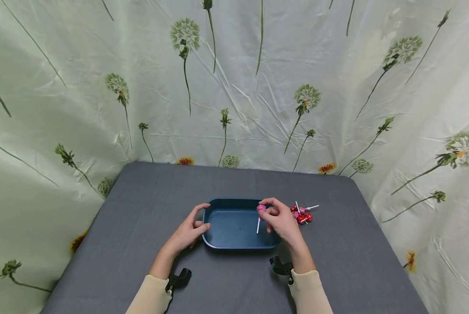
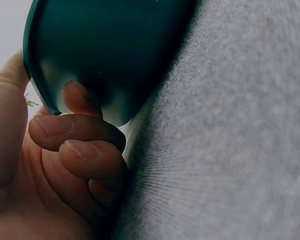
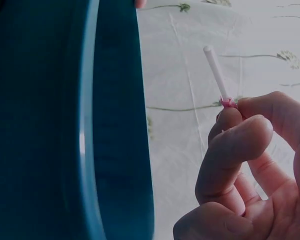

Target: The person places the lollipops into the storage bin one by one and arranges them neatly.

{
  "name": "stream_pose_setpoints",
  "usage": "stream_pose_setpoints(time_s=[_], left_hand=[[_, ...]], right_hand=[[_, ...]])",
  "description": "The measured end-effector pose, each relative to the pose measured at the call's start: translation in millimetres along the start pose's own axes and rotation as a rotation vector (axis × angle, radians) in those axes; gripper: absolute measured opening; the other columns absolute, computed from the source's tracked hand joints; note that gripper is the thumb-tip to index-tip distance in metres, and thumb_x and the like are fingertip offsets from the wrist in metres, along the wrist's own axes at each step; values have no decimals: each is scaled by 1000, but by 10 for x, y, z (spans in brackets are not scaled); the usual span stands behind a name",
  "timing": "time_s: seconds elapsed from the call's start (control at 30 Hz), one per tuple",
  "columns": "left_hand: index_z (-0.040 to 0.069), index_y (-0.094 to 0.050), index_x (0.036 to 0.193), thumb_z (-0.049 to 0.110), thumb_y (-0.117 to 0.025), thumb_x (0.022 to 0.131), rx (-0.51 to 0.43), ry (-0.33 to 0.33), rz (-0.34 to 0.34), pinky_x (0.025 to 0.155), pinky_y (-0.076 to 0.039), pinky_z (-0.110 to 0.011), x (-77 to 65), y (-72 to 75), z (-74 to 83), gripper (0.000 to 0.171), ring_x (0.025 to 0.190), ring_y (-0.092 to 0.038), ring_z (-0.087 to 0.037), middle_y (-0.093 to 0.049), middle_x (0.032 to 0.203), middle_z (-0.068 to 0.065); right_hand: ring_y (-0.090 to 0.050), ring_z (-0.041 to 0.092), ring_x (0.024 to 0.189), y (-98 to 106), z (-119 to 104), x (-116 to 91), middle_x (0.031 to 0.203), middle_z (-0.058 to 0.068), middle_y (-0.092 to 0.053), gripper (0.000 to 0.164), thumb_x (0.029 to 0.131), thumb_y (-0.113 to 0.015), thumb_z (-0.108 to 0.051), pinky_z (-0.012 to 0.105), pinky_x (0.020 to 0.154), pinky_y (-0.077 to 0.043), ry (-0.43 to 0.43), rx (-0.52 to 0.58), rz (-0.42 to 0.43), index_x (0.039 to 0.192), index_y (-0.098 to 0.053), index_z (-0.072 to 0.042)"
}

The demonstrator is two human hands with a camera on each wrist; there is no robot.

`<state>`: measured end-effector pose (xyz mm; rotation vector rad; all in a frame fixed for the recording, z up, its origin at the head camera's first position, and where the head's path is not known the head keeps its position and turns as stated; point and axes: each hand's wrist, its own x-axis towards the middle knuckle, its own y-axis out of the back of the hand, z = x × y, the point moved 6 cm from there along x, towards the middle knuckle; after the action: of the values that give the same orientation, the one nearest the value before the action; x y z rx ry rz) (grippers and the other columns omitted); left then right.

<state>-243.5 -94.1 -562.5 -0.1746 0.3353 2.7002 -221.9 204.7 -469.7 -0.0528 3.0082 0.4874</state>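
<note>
A dark blue rectangular tray [image 1: 230, 229] with rounded corners sits on the grey cloth. My left hand [image 1: 185, 234] grips its left end, thumb and index finger at the rim; in the left wrist view the other fingers curl by the tray's outer wall [image 2: 115, 40]. My right hand [image 1: 286, 223] pinches a pink-wrapped lollipop [image 1: 261, 208] by its head above the tray's right part, its white stick pointing down into the tray. In the right wrist view the lollipop's stick [image 3: 217, 72] shows, while the fingers mostly hide its head.
Several red and pink lollipops [image 1: 304, 217] lie heaped on the table just right of the tray, partly behind my right hand. The grey-covered table [image 1: 160, 187] ends against a white curtain [image 1: 242, 87] printed with dandelions. Black camera mounts [image 1: 178, 280] sit on both wrists.
</note>
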Motion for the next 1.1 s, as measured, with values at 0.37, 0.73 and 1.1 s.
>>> stream_pose_setpoints(time_s=[0.37, 0.73, 1.1], left_hand=[[38, -35, 158, 28, -68, 105, -22, -7, -11, 46, -36, -28, -8, -2, 8, 63, 49, -40, -16, -51, 70, -2], [37, -34, 159, 28, -66, 106, -9, -25, -14, 46, -36, -28, 6, -8, 28, 63, 49, -41, -15, -52, 70, -2], [41, -34, 157, 29, -67, 105, 15, 19, 12, 49, -38, -27, 4, -11, 8, 62, 51, -44, -19, -54, 71, -2]], right_hand=[[-52, 15, 53, -233, -35, 113, 86, 14, -71, 31, 100, -73, -12, 28, 54, -51, 18, 41, -70, 129, -65, -2], [-53, 18, 51, -476, -56, 169, 85, 18, -70, 30, 100, -72, -12, 32, 56, -51, 40, 37, -126, 128, -66, -3], [-51, 14, 50, -804, -42, 186, 84, 22, -69, 32, 101, -71, -13, 28, 54, -48, 45, 53, -186, 130, -64, 1]])
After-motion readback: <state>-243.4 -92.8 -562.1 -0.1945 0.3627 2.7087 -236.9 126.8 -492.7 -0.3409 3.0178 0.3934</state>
